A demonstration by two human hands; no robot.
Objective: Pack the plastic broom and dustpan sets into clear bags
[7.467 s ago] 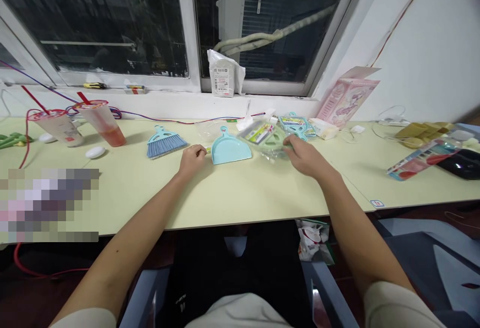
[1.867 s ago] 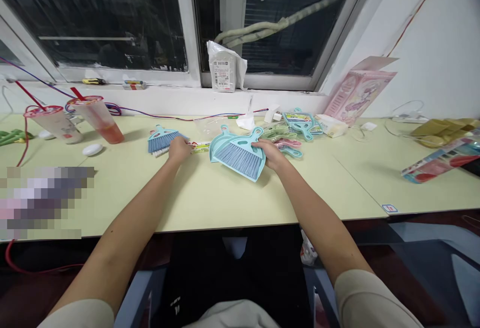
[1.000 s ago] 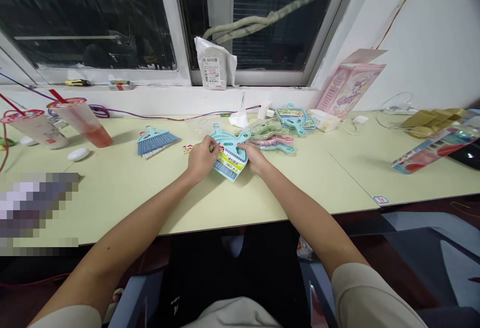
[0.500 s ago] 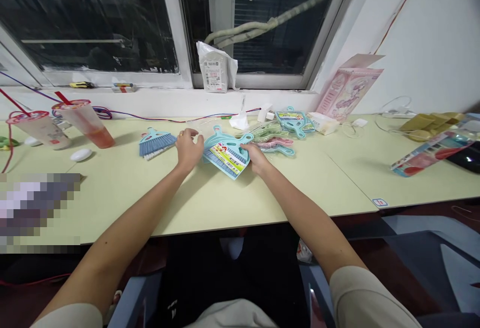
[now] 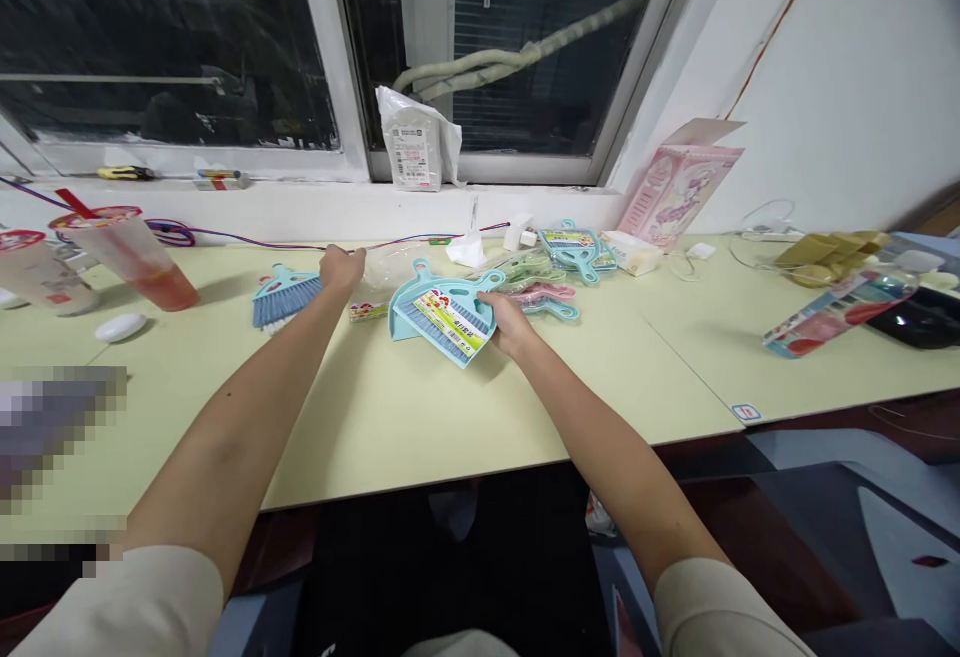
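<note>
My right hand (image 5: 511, 325) is closed on the right edge of a light blue dustpan (image 5: 405, 299). A blue-bristled brush (image 5: 442, 332) with a yellow printed label lies against the dustpan, tilted toward me. My left hand (image 5: 343, 267) is farther back with curled fingers, between a second brush and a crumpled clear plastic wrapper (image 5: 397, 265). The fingertips are hidden, so what they hold cannot be seen. The second brush (image 5: 285, 295), light blue with blue and white bristles, lies on the table left of that hand. A small printed label card (image 5: 367, 311) shows beside the dustpan.
More wrapped dustpan sets (image 5: 577, 249) in blue, green and pink lie behind my right hand. Drink cups (image 5: 154, 272) and a white oval object (image 5: 121, 327) stand left. A pink box (image 5: 679, 187) and a bottle-like package (image 5: 832, 312) are right.
My left hand has moved from beside the dustpan away from me and left, and its fingers have curled. The label card now shows. My right hand still holds the dustpan.
</note>
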